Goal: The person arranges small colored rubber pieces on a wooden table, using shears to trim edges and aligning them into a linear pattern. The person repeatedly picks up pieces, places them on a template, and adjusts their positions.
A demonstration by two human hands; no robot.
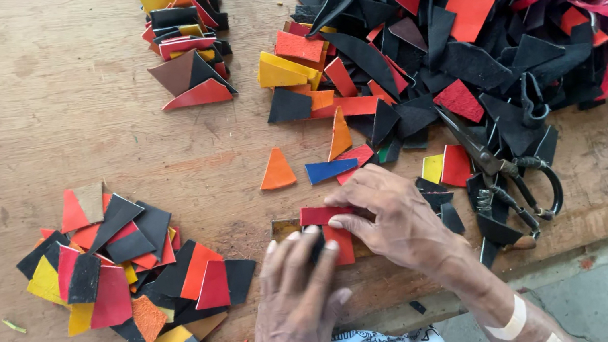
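My left hand (292, 303) lies flat near the table's front edge, its fingertips pressing on a small stack of cut leather pieces. My right hand (397, 217) rests beside it, fingertips on a red strip (323, 214) on top of that stack, with another red piece (343, 244) under it. A yellowish piece (280, 227) peeks out at the stack's left. Neither hand grips anything; both press down with fingers together.
Black scissors (511, 171) lie right of my right hand. A big heap of black and red scraps (476, 22) fills the back right. Sorted piles sit at front left (133, 271) and back centre (186, 43). Loose orange (276, 172) and blue (328, 169) pieces lie ahead.
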